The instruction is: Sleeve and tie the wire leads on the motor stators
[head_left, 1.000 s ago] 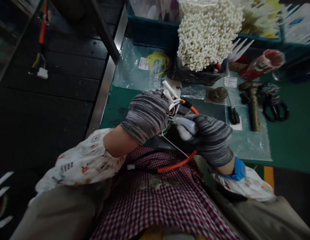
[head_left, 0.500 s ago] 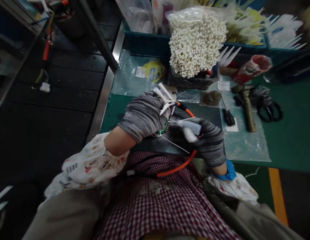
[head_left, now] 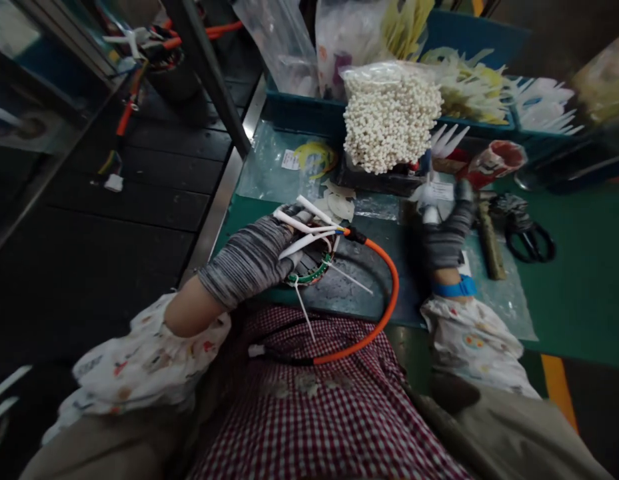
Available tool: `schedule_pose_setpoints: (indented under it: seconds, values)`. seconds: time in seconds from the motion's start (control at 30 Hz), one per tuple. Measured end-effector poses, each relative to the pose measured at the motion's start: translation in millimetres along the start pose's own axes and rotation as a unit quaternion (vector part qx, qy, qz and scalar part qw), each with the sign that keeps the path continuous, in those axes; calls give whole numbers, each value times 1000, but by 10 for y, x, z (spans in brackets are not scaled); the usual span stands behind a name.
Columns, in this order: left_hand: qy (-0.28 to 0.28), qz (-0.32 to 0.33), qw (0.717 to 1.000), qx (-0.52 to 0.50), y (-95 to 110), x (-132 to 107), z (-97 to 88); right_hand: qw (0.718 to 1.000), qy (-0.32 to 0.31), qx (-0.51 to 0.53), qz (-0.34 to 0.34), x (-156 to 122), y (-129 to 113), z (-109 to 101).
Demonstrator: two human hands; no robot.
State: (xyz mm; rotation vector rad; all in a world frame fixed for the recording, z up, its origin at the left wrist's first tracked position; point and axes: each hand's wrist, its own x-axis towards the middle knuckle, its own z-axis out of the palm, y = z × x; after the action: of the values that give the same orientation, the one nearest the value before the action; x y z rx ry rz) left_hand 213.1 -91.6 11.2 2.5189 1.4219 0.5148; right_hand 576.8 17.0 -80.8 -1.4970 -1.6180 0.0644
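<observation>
My left hand [head_left: 254, 260], in a grey striped knit glove, is closed around the edge of a round winding part with a green ring-shaped circuit board [head_left: 316, 272]. White sleeved wires [head_left: 302, 227] lie over its fingers and join an orange cable [head_left: 395, 280], which loops down to a small connector [head_left: 256, 350] on the apron. Two thin white cable ties [head_left: 305, 310] stick out from the ring. My right hand [head_left: 446, 233], gloved alike and blurred, is over the right of the mat with its fingers around a small whitish bottle-like object [head_left: 432, 200].
A bag of small white beaded pieces [head_left: 392, 117] stands at the back, before blue bins [head_left: 302, 100] of bagged parts. To the right lie a hammer [head_left: 489, 240], black-handled scissors [head_left: 532, 241] and a red cup-like container [head_left: 496, 163]. A metal post [head_left: 209, 73] rises at the left.
My right hand has moved away from the ring, to the right and back, with the whitish object. My left hand has shifted slightly left, and the ring with both ties shows more fully.
</observation>
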Motion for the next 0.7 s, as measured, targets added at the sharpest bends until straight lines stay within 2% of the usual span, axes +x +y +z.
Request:
schedule_pose_setpoints:
  seconds: [0.03,0.07,0.1,0.13,0.2,0.23,0.3,0.37,0.43,0.6,0.7]
  values:
    - [13,-5,1000,4,6,-32,39,998,53,16,-23,-80,-113,-71]
    - [24,-9,1000,7,23,-49,79,995,80,24,-53,-170,-253,-160]
    - [32,-12,999,8,47,-52,118,994,64,30,-81,-266,-412,-253]
    - [36,-14,999,10,75,-45,153,992,-40,38,-111,-360,-580,-335]
    - [50,-18,998,18,126,-15,212,950,-256,60,-172,-524,-904,-426]
    - [57,-17,998,24,147,-3,238,925,-325,79,-182,-588,-1038,-428]
    - [72,-17,997,32,174,-1,293,889,-393,127,-198,-684,-1213,-369]
    - [89,-14,996,20,187,-41,353,882,-394,158,-204,-775,-1268,-283]
    - [116,-15,993,-10,195,-125,414,891,-373,164,-202,-901,-1245,-218]
    - [238,-24,967,-91,241,-434,540,911,-277,221,-213,-1365,-1162,-163]
    - [269,-52,958,-88,287,-574,606,911,-295,232,-172,-1578,-1205,-138]
